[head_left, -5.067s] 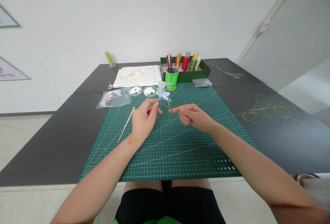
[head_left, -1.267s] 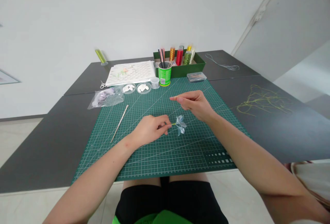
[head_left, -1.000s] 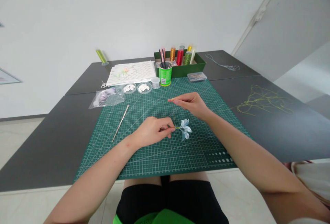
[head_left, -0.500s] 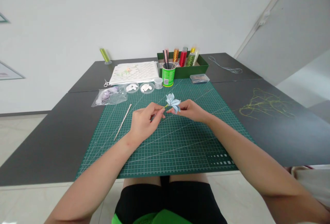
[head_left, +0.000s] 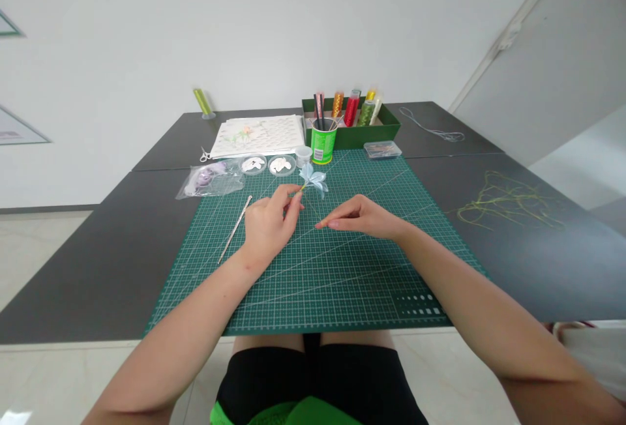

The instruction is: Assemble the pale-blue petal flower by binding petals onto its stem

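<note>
My left hand [head_left: 270,221] pinches the thin green stem of a pale blue artificial flower [head_left: 313,178] between thumb and forefinger. The petals point up and to the right, above the green cutting mat [head_left: 313,288]. My right hand [head_left: 364,218] is apart from the flower, lower and to its right. Its thumb and fingertips are pressed together; anything between them is too small to make out. Left of my left hand lies a slim metal tweezer-like tool [head_left: 235,229].
Behind are a green can [head_left: 323,145] of tools, a green box [head_left: 388,133] of thread spools, two dishes of white pieces [head_left: 281,165], white sheets [head_left: 259,135], a plastic bag [head_left: 210,179] and small scissors [head_left: 205,154]. Yellow-green threads [head_left: 508,202] lie right, near a clear case [head_left: 382,150].
The flower has moved left and slightly up with my left hand. My right hand has come away from the petals and dropped a little lower, fingertips together.
</note>
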`<action>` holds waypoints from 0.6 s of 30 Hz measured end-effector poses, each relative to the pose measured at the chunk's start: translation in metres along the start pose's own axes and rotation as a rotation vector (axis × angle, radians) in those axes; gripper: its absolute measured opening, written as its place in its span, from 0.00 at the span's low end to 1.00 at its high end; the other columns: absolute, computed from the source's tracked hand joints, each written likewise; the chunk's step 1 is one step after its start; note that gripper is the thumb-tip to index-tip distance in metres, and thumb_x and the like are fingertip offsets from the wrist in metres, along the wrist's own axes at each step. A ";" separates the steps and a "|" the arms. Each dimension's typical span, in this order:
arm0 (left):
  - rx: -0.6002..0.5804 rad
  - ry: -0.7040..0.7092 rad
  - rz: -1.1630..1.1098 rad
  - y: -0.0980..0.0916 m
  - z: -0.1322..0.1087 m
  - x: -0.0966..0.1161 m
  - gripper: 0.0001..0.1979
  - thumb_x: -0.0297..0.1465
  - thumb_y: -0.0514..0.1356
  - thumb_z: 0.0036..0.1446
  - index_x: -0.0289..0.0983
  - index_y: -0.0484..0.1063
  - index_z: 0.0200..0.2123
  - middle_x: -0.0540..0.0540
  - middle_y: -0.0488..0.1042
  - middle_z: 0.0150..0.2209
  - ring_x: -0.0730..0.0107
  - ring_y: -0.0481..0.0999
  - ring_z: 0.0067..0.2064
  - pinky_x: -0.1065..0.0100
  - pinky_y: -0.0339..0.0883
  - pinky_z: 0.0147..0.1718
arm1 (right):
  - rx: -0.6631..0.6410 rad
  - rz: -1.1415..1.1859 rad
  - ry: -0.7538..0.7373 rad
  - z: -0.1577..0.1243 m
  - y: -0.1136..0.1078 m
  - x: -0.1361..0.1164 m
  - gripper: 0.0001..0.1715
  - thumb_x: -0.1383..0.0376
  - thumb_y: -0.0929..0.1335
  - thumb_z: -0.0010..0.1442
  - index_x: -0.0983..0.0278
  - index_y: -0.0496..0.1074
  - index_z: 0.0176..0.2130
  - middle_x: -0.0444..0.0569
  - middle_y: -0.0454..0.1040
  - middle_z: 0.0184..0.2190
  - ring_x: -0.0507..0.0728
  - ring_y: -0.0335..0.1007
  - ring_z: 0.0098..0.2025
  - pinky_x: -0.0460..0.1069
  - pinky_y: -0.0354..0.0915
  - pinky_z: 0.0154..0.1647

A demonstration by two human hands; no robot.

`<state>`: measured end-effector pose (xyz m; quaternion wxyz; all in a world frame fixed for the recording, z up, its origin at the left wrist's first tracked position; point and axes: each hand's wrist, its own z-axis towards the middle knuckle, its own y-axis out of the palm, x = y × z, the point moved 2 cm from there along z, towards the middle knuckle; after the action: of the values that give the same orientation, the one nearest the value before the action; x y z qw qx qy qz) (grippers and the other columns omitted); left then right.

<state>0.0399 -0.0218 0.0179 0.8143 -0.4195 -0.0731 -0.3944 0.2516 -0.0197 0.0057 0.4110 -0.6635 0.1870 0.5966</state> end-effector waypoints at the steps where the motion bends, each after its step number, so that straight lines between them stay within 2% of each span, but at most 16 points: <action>1: -0.017 -0.051 -0.064 0.000 0.001 -0.001 0.09 0.35 0.56 0.66 0.38 0.73 0.44 0.52 0.81 0.27 0.74 0.77 0.24 0.73 0.63 0.28 | 0.016 0.043 0.004 0.000 0.000 0.000 0.20 0.52 0.70 0.61 0.64 0.82 0.43 0.39 0.61 0.17 0.47 0.48 0.21 0.46 0.46 0.23; 3: -0.059 -0.178 -0.263 0.001 0.003 -0.002 0.09 0.37 0.57 0.65 0.38 0.73 0.41 0.52 0.80 0.25 0.75 0.75 0.21 0.74 0.64 0.25 | 0.068 0.167 0.013 0.002 -0.001 0.002 0.22 0.51 0.68 0.63 0.65 0.81 0.43 0.36 0.52 0.15 0.47 0.43 0.20 0.46 0.44 0.21; 5: -0.108 -0.299 -0.489 0.004 0.005 -0.003 0.10 0.38 0.58 0.63 0.37 0.73 0.39 0.52 0.79 0.23 0.75 0.73 0.19 0.74 0.65 0.23 | 0.141 0.317 0.018 0.004 -0.004 0.005 0.24 0.51 0.65 0.65 0.66 0.80 0.43 0.35 0.46 0.16 0.47 0.39 0.18 0.46 0.42 0.20; 8: -0.159 -0.401 -0.705 0.007 0.007 -0.001 0.10 0.37 0.60 0.61 0.36 0.72 0.37 0.52 0.78 0.21 0.77 0.70 0.17 0.75 0.64 0.20 | 0.293 0.478 0.024 0.006 -0.009 0.009 0.24 0.50 0.63 0.65 0.66 0.78 0.40 0.35 0.45 0.17 0.47 0.38 0.18 0.46 0.41 0.19; 10: -0.175 -0.434 -0.778 0.008 0.008 0.000 0.10 0.37 0.61 0.59 0.36 0.72 0.35 0.51 0.78 0.21 0.78 0.68 0.16 0.76 0.62 0.19 | 0.440 0.478 0.054 0.007 -0.012 0.012 0.24 0.49 0.63 0.64 0.65 0.76 0.34 0.36 0.48 0.18 0.47 0.40 0.17 0.46 0.43 0.19; 12: -0.181 -0.452 -0.830 0.008 0.008 0.002 0.10 0.38 0.62 0.58 0.36 0.72 0.35 0.51 0.78 0.21 0.78 0.67 0.16 0.76 0.62 0.18 | 0.606 0.341 0.114 0.007 -0.015 0.016 0.24 0.48 0.63 0.63 0.64 0.73 0.29 0.38 0.54 0.19 0.47 0.47 0.17 0.46 0.47 0.19; 14: -0.185 -0.459 -0.861 0.008 0.008 0.002 0.11 0.38 0.63 0.57 0.36 0.72 0.35 0.51 0.78 0.20 0.78 0.67 0.16 0.76 0.62 0.18 | 0.749 0.107 0.156 0.006 -0.018 0.021 0.23 0.49 0.63 0.63 0.63 0.70 0.28 0.42 0.62 0.23 0.48 0.55 0.19 0.47 0.53 0.21; 16: -0.193 -0.458 -0.878 0.008 0.008 0.002 0.12 0.39 0.64 0.57 0.36 0.72 0.35 0.51 0.77 0.20 0.78 0.67 0.16 0.76 0.61 0.18 | 0.845 -0.118 0.157 0.006 -0.021 0.026 0.19 0.51 0.63 0.63 0.62 0.67 0.29 0.44 0.67 0.27 0.51 0.63 0.24 0.48 0.59 0.27; 18: -0.204 -0.457 -0.886 0.009 0.008 0.001 0.12 0.40 0.64 0.57 0.36 0.72 0.35 0.51 0.77 0.20 0.78 0.67 0.16 0.76 0.61 0.18 | 0.927 -0.283 0.138 0.005 -0.024 0.030 0.15 0.54 0.63 0.62 0.61 0.64 0.30 0.45 0.68 0.29 0.54 0.66 0.31 0.50 0.63 0.36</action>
<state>0.0486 -0.0141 0.0181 0.4872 -0.5009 -0.3814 -0.6052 0.2730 0.0058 -0.0147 0.7269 -0.4673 0.3678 0.3435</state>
